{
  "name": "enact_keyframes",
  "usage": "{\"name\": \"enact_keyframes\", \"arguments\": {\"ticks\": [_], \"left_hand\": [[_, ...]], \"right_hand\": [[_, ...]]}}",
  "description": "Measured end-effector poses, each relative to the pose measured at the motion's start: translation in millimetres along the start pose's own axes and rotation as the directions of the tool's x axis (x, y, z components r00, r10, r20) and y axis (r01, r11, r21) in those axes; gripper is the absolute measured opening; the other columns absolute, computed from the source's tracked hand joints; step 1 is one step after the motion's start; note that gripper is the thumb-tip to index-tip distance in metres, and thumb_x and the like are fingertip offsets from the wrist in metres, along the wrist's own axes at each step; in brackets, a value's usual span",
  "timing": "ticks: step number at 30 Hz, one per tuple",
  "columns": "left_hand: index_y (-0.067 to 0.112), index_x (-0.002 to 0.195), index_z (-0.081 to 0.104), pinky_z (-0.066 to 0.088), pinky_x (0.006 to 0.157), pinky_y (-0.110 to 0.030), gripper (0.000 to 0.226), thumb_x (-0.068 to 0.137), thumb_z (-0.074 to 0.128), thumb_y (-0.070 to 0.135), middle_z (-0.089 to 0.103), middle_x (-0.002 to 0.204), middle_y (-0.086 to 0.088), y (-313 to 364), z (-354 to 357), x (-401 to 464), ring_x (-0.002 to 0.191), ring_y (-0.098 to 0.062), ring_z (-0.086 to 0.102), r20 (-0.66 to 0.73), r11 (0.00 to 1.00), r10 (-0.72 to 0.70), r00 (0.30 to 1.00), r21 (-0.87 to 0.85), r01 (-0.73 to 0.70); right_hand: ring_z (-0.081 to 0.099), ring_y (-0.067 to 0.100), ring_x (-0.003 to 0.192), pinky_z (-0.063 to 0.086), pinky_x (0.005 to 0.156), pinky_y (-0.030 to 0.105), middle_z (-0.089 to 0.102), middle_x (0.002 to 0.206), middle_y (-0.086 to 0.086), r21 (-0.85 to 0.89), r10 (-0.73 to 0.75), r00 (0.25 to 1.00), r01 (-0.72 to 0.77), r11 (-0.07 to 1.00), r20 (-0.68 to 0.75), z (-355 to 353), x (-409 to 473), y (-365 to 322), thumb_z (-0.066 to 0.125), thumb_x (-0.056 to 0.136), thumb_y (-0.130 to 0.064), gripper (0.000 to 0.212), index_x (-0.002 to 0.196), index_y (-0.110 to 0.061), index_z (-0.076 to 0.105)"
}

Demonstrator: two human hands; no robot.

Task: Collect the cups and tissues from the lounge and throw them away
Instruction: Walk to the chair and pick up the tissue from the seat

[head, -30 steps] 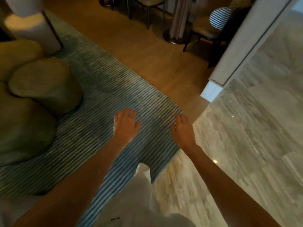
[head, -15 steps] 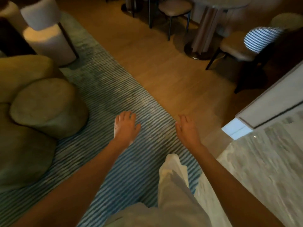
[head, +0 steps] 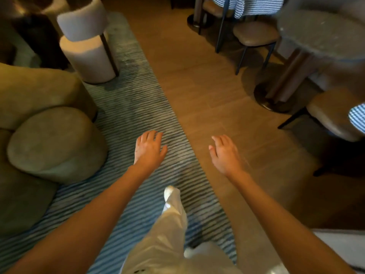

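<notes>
No cup or tissue shows in the head view. My left hand (head: 149,149) is stretched out in front of me, palm down, fingers relaxed and holding nothing, above the striped blue-grey rug (head: 126,119). My right hand (head: 224,153) is out the same way, fingers loose and empty, above the wooden floor (head: 207,86). My leg in pale trousers (head: 169,224) steps forward onto the rug between my arms.
Olive rounded seats (head: 55,143) fill the left side. A pale cylindrical side table (head: 88,46) stands at the rug's far left. On the right are a round table on a pedestal (head: 320,34), padded chairs (head: 254,34) and a checked cushion (head: 357,117).
The view has swung left and forward, off the marble floor and past the white wall corner, onto the rug and wood floor. The round table and chairs came closer. Both hands stayed out, empty.
</notes>
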State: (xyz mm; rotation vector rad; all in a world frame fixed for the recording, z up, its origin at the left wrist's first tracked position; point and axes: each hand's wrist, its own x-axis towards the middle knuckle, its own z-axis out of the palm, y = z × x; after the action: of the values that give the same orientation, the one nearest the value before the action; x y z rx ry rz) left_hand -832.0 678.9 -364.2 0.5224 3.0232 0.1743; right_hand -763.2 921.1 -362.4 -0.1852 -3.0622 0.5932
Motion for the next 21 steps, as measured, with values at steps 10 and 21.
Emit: {"name": "enact_keyframes", "arguments": {"ticks": [10,21], "left_hand": [[0.013,0.138,0.041,0.03,0.109,-0.041,0.05,0.097,0.043,0.039,0.04,0.144,-0.01,-34.6,-23.2,255.0,0.134,-0.027,0.033,0.015,0.999,-0.015,1.0,-0.031,0.015],[0.015,0.142,0.036,0.03,0.109,-0.041,0.054,0.097,0.039,0.045,0.04,0.145,-0.008,-48.3,-32.6,528.9,0.133,-0.028,0.034,0.048,0.999,-0.029,0.998,0.013,0.029]], "right_hand": [[0.034,0.028,0.136,0.03,0.11,0.042,0.048,0.14,0.012,-0.01,-0.022,1.0,0.022,1.0,0.014,-14.2,277.8,15.9,0.04,0.1,-0.03,0.043,0.137,-0.008,0.046],[0.031,0.026,0.139,0.028,0.112,0.04,0.049,0.141,0.008,-0.019,-0.041,0.999,0.041,0.999,0.034,-17.6,539.4,45.5,0.04,0.1,-0.031,0.042,0.137,-0.013,0.047]]}}
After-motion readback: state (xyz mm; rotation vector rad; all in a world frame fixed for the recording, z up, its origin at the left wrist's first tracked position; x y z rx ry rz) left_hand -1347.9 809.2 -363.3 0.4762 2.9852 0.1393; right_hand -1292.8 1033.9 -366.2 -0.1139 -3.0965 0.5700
